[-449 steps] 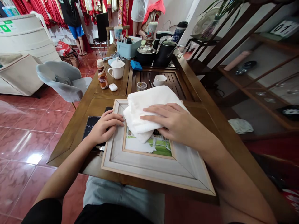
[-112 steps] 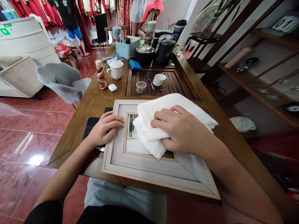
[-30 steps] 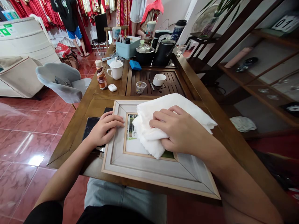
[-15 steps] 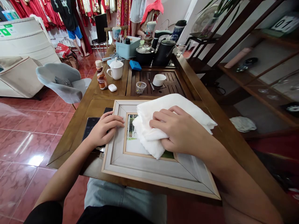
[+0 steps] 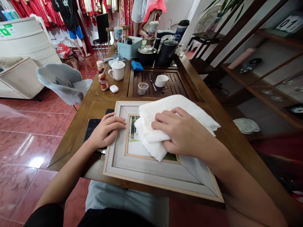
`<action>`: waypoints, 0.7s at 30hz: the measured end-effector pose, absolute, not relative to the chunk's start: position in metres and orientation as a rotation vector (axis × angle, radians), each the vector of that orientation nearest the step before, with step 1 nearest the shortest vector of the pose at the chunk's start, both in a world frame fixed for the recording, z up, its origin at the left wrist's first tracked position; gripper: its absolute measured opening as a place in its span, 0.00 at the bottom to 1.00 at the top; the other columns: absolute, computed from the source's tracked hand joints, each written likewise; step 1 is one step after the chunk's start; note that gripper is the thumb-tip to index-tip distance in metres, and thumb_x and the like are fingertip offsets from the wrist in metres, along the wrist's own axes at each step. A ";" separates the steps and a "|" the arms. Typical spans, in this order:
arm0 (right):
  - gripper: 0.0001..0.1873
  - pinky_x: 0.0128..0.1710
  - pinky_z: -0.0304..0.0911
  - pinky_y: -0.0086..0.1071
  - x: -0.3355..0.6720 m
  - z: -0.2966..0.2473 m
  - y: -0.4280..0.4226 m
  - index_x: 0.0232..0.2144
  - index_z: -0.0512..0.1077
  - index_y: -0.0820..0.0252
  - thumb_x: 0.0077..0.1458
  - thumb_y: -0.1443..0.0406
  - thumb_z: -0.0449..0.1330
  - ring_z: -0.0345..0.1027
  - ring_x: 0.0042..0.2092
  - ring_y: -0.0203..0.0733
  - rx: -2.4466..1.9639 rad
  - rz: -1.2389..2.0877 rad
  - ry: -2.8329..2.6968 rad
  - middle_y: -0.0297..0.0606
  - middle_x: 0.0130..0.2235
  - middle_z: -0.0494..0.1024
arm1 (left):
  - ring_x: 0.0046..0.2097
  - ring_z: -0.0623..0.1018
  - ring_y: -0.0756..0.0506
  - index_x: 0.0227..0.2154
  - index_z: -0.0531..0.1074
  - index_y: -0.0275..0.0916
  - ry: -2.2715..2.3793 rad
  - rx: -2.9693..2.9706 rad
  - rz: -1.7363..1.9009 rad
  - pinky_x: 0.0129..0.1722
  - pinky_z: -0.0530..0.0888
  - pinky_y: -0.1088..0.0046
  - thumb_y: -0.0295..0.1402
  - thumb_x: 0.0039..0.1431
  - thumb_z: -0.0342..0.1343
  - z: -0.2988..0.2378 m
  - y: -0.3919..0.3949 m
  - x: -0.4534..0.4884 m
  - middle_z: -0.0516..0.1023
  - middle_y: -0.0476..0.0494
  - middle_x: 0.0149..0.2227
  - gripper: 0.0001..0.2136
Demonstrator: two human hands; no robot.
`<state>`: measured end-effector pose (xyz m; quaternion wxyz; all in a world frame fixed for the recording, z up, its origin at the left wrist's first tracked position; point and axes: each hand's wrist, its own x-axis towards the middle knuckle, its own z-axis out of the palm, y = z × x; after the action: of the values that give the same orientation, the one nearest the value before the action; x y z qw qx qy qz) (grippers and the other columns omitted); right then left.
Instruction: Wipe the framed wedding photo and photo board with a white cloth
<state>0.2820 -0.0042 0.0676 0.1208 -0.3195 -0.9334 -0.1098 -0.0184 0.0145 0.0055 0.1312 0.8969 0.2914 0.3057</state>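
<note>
A picture frame (image 5: 151, 173) with a pale wide border lies flat on the wooden table (image 5: 94, 105), its near edge over my lap. My right hand (image 5: 182, 132) is closed on a bunched white towel (image 5: 165, 110) that rests on the glass and hides most of the picture. My left hand (image 5: 105, 129) lies on the frame's left border, fingers loosely curled and pressing down. Under that hand a dark phone (image 5: 91, 127) lies on the table beside the frame.
Behind the frame: a small white cup (image 5: 161, 80), a little clear tub (image 5: 142, 88), a white teapot (image 5: 117, 69), a brown bottle (image 5: 102, 75), a white earbud case (image 5: 114, 89), black kettles (image 5: 165, 52) and a blue box (image 5: 129, 47). A grey chair (image 5: 63, 80) stands left; shelves stand right. A person (image 5: 71, 22) stands far back.
Since 15 s ago my right hand and the towel have shifted right across the glass, baring the picture's left part. Over the last second nothing has visibly moved.
</note>
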 end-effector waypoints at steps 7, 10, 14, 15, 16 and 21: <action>0.11 0.40 0.53 0.37 0.281 0.067 -0.004 0.30 0.70 0.58 0.41 0.74 0.55 0.64 0.36 0.44 -0.930 -0.314 -2.724 0.38 0.33 0.74 | 0.56 0.80 0.44 0.46 0.76 0.42 0.870 2.594 0.866 0.70 0.60 0.57 0.23 0.64 0.44 0.005 0.014 -0.019 0.82 0.44 0.50 0.17; 0.11 0.40 0.53 0.37 0.281 0.068 -0.004 0.29 0.71 0.58 0.41 0.74 0.54 0.64 0.35 0.44 -0.926 -0.324 -2.714 0.38 0.33 0.74 | 0.56 0.80 0.45 0.46 0.76 0.42 0.842 2.602 0.897 0.70 0.61 0.57 0.22 0.64 0.44 0.005 0.014 -0.019 0.82 0.44 0.49 0.17; 0.11 0.40 0.53 0.37 0.281 0.068 -0.004 0.29 0.71 0.58 0.41 0.74 0.54 0.64 0.35 0.43 -0.920 -0.329 -2.718 0.37 0.33 0.74 | 0.56 0.80 0.44 0.46 0.76 0.42 0.851 2.601 0.882 0.70 0.60 0.57 0.23 0.64 0.44 0.006 0.014 -0.019 0.82 0.44 0.49 0.17; 0.11 0.40 0.53 0.37 0.281 0.068 -0.004 0.29 0.71 0.58 0.41 0.73 0.54 0.64 0.35 0.43 -0.919 -0.330 -2.719 0.37 0.33 0.74 | 0.56 0.80 0.44 0.46 0.76 0.42 0.863 2.599 0.870 0.70 0.60 0.57 0.23 0.64 0.44 0.006 0.014 -0.019 0.82 0.44 0.50 0.17; 0.11 0.40 0.53 0.37 0.281 0.068 -0.004 0.29 0.71 0.58 0.41 0.73 0.54 0.64 0.35 0.43 -0.918 -0.331 -2.722 0.37 0.33 0.74 | 0.56 0.80 0.44 0.46 0.76 0.42 0.873 2.597 0.861 0.70 0.61 0.57 0.23 0.64 0.44 0.006 0.014 -0.019 0.82 0.44 0.50 0.17; 0.11 0.40 0.53 0.36 0.281 0.067 -0.004 0.29 0.70 0.57 0.42 0.73 0.54 0.65 0.36 0.44 -0.934 -0.326 -2.727 0.37 0.33 0.74 | 0.56 0.80 0.44 0.46 0.76 0.42 0.868 2.594 0.871 0.70 0.61 0.56 0.23 0.64 0.44 0.005 0.015 -0.019 0.82 0.44 0.50 0.17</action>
<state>0.2811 -0.0037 0.0668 0.1201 -0.3198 -0.9332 -0.1115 -0.0191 0.0145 0.0052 0.1352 0.8953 0.2996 0.3005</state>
